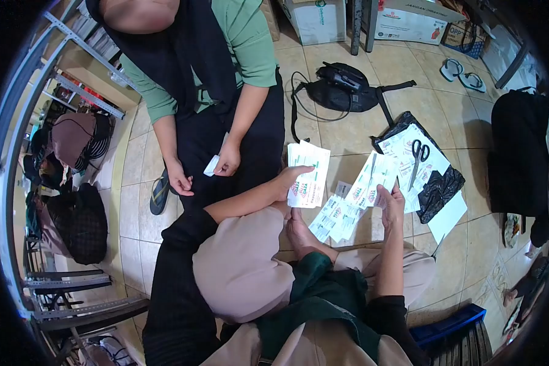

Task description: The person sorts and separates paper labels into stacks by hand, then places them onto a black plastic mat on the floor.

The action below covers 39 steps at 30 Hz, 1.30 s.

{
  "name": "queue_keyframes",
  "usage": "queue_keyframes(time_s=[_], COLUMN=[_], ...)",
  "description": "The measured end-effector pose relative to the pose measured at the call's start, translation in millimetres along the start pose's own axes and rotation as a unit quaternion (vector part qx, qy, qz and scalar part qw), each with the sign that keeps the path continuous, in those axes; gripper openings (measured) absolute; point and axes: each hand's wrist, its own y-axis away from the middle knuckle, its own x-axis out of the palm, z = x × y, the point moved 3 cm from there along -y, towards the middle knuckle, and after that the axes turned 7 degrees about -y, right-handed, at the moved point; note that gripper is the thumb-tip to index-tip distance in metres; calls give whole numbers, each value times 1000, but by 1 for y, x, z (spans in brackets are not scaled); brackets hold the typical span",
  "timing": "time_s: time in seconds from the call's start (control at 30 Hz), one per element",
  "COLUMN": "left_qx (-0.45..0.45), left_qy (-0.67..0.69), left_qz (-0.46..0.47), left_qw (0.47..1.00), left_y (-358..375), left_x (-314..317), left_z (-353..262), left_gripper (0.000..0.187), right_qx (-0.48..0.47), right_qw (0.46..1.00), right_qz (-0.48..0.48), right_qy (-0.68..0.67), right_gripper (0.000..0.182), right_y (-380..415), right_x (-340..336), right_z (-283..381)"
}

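Observation:
My left hand [290, 180] is closed around a stack of printed paper slips [311, 189] with pink and green print. To the right, my right hand [391, 202] pinches a few similar printed slips [372, 174], fanned slightly apart. Below and between the hands, more printed slips [337, 218] lie in a loose pile on the floor by my foot. Right of my right hand, black-handled scissors [417, 160] rest on printed sheets [402, 146], which lie on a black plastic bag [440, 194]. The small text cannot be read.
A person in a green top [247, 46] sits opposite, holding a small white paper [211, 165]. A black waist bag [341, 88] lies on the tiled floor [454, 131], with sandals [462, 74] farther right. Metal shelving [73, 36] stands at left; boxes [409, 27] line the back.

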Motion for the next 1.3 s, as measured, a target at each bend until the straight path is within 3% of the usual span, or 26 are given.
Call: queue_keyframes(time_s=[0.3,0.37,0.4,0.43,0.5,0.53,0.57,0.67,0.73,0.77,0.83,0.87,0.9,0.97,1.0,1.03,1.1,1.17,1.3], left_qx=[13,17,21,22,30,33,31,35,33,40,62,62,49,16,2,-10,-11,24,14], left_qy=[26,30,34,33,35,34,56,75,67,71,71,69,64,79,83,86,78,48,24], left_qz=[8,18,29,29,32,33,53,67,38,39,52,53,40,50,51,50,40,30,24], left_qw=[1000,999,999,999,998,998,997,994,996,996,994,994,996,995,995,995,996,998,999], left_y=[-3,-2,0,2,6,5,6,2,0,0,-1,-3,-7,-12,-7,-3,-7,-10,-8], left_x=[-7,-6,-4,-3,3,3,4,-1,-4,-4,-4,-8,-11,-11,-6,-2,-2,-6,-4], left_z=[0,-1,-3,-4,-7,-8,-8,-5,-4,-4,-4,-5,-3,3,1,-2,0,1,3], left_gripper=[43,44,46,46,48,48,48,50,52,52,52,52,53,54,55,55,54,53,49], right_qx=[-25,17,20,19,-48,-37,-45,-51,-115,-122,-71,63,64,90,92,91,49,61,108], right_qw=[986,952,898,898,715,674,562,564,636,636,717,790,791,902,926,928,983,989,988], right_qz=[55,161,208,209,361,375,407,424,415,421,391,331,326,267,248,237,98,115,109], right_qy=[156,259,388,388,596,636,719,707,640,636,573,512,514,328,268,271,146,75,-35], right_gripper=[13,13,17,17,21,21,22,22,22,22,23,22,22,17,13,13,11,17,21], right_y=[-5,-9,-9,-9,-2,4,5,5,2,-1,1,2,4,7,6,7,2,1,14], right_x=[-2,-2,1,5,26,37,38,36,32,30,28,19,21,24,22,22,19,17,48], right_z=[-4,-9,-6,-5,-11,-14,-28,-51,-50,-48,-32,-33,-29,-12,-9,-10,-12,-18,-27])
